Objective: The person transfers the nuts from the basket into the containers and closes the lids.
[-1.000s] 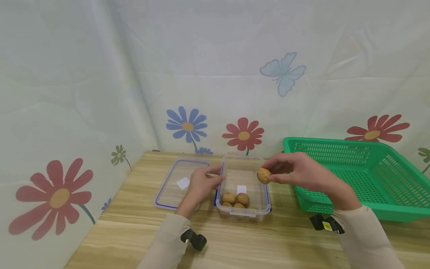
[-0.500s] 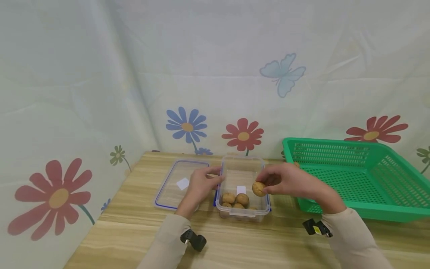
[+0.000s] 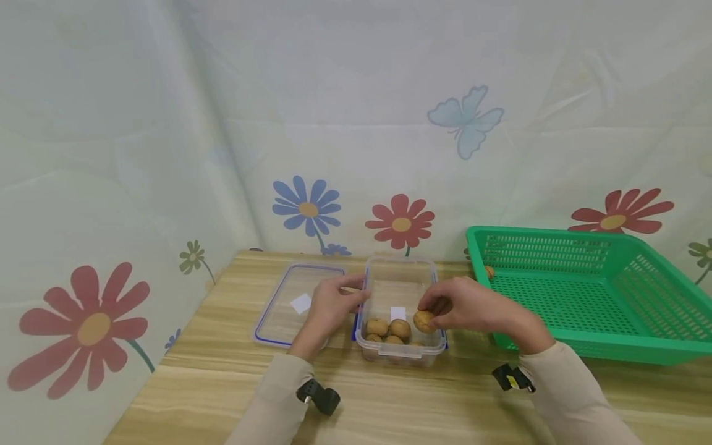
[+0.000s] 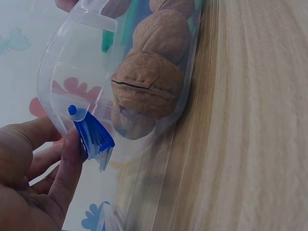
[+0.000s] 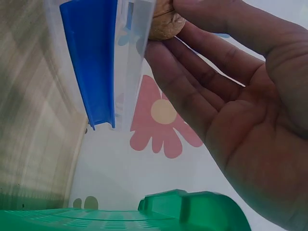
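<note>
In the head view my right hand point(image 3: 464, 306) pinches a walnut point(image 3: 424, 321) between thumb and fingertips, just over the right part of a clear lidded-type food container point(image 3: 403, 352). Several walnuts point(image 3: 400, 329) are gathered at the container's near end. At the left rim, my left hand point(image 3: 332, 303) grips the edge beside a hanging blue latch point(image 4: 94, 134), seen in the left wrist view. Another blue latch point(image 5: 94, 62) hangs at the container's right side in the right wrist view, where the held walnut point(image 5: 166, 25) is partly cut off by the frame.
The container's clear lid point(image 3: 278, 309), with a blue seal and white label, lies flat on the wooden table point(image 3: 411, 402) to the left. On the right stands a green perforated basket point(image 3: 589, 346) with a walnut point(image 3: 489, 272) at its left wall. A floral curtain hangs behind.
My right hand has moved left and toward me, lowering the pinched walnut to the near right part of the container. A walnut in the basket has come into view. The left hand stays put.
</note>
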The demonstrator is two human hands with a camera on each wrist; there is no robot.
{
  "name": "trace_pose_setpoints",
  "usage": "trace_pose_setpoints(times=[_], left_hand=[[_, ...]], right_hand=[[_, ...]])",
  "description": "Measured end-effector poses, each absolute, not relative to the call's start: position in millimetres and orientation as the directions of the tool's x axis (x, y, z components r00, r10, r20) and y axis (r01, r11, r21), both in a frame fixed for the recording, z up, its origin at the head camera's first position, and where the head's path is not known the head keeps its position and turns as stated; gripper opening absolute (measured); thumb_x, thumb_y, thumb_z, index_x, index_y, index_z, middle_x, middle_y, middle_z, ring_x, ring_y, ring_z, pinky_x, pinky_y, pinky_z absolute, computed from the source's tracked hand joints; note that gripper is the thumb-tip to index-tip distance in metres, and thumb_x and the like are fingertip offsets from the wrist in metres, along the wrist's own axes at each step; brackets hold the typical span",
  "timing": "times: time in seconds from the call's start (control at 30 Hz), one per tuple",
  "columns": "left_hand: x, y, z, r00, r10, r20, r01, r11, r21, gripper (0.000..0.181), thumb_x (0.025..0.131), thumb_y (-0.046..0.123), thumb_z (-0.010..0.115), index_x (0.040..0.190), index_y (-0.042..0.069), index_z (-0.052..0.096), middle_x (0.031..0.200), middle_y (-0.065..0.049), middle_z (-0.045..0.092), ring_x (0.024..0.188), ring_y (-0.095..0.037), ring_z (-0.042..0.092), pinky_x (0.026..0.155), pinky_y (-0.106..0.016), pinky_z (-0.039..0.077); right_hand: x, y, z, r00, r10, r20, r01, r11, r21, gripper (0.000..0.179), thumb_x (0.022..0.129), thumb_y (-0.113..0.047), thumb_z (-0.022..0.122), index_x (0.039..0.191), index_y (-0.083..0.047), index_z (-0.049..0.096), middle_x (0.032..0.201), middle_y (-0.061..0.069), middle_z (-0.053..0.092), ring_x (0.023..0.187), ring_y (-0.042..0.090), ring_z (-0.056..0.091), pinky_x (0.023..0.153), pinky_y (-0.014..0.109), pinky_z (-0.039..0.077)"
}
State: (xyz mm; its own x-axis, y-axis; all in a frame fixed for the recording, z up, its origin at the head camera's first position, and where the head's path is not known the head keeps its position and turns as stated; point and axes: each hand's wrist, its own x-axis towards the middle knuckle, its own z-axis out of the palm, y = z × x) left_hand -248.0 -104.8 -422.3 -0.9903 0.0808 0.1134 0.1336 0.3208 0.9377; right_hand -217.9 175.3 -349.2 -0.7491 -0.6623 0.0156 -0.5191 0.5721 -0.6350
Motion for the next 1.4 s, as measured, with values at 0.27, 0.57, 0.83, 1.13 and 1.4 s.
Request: trace_pose_setpoints(times=[0.27, 0.57, 0.83, 1.13, 1.4], left_hand=[[-247, -105, -421, -0.990, 0.078, 0.117, 0.136, 0.337, 0.932, 0.039, 0.098, 0.014, 0.078, 0.135, 0.005, 0.072, 0.119, -0.012, 0.076, 0.077, -0.022, 0.076, 0.078, -0.046, 0.064], [-248, -105, -421, -0.990, 0.076, 0.118, 0.137, 0.334, 0.933, 0.039, 0.097, 0.014, 0.079, 0.135, 0.005, 0.073, 0.118, -0.012, 0.076, 0.076, -0.021, 0.076, 0.077, -0.044, 0.065], [-249, -105, -421, -0.988, 0.080, 0.129, 0.149, 0.333, 0.931, 0.039, 0.097, 0.013, 0.079, 0.134, 0.004, 0.073, 0.116, -0.012, 0.076, 0.076, -0.022, 0.077, 0.076, -0.043, 0.065], [-249, -105, -422, -0.988, 0.076, 0.132, 0.150, 0.326, 0.933, 0.039, 0.097, 0.013, 0.079, 0.134, 0.004, 0.073, 0.116, -0.011, 0.076, 0.076, -0.023, 0.077, 0.076, -0.045, 0.065], [-250, -106, -423, -0.988, 0.075, 0.135, 0.152, 0.321, 0.935, 0.039, 0.096, 0.012, 0.079, 0.133, 0.004, 0.073, 0.116, -0.012, 0.076, 0.076, -0.022, 0.077, 0.076, -0.044, 0.065]], right_hand=[[-218, 173, -352, -0.753, -0.658, 0.010, -0.526, 0.593, -0.609, 0.019, 0.091, -0.003, 0.083, 0.109, -0.006, 0.078, 0.101, -0.004, 0.073, 0.090, 0.011, 0.070, 0.080, 0.027, 0.062], [-218, 172, -355, -0.746, -0.666, 0.002, -0.550, 0.614, -0.565, 0.020, 0.089, -0.002, 0.084, 0.107, -0.008, 0.078, 0.100, -0.006, 0.072, 0.088, 0.008, 0.068, 0.078, 0.025, 0.060], [-218, 169, -354, -0.750, -0.662, -0.009, -0.553, 0.634, -0.541, 0.017, 0.090, -0.004, 0.084, 0.106, -0.007, 0.079, 0.098, -0.005, 0.073, 0.087, 0.008, 0.066, 0.078, 0.024, 0.059], [-215, 177, -345, -0.778, -0.628, 0.004, -0.496, 0.610, -0.618, 0.020, 0.093, -0.010, 0.083, 0.112, -0.007, 0.078, 0.103, 0.001, 0.076, 0.092, 0.013, 0.071, 0.082, 0.030, 0.062], [-206, 197, -312, -0.833, -0.543, 0.103, -0.465, 0.588, -0.661, 0.028, 0.096, -0.018, 0.081, 0.123, -0.009, 0.077, 0.117, 0.000, 0.076, 0.104, 0.018, 0.073, 0.088, 0.031, 0.061]])
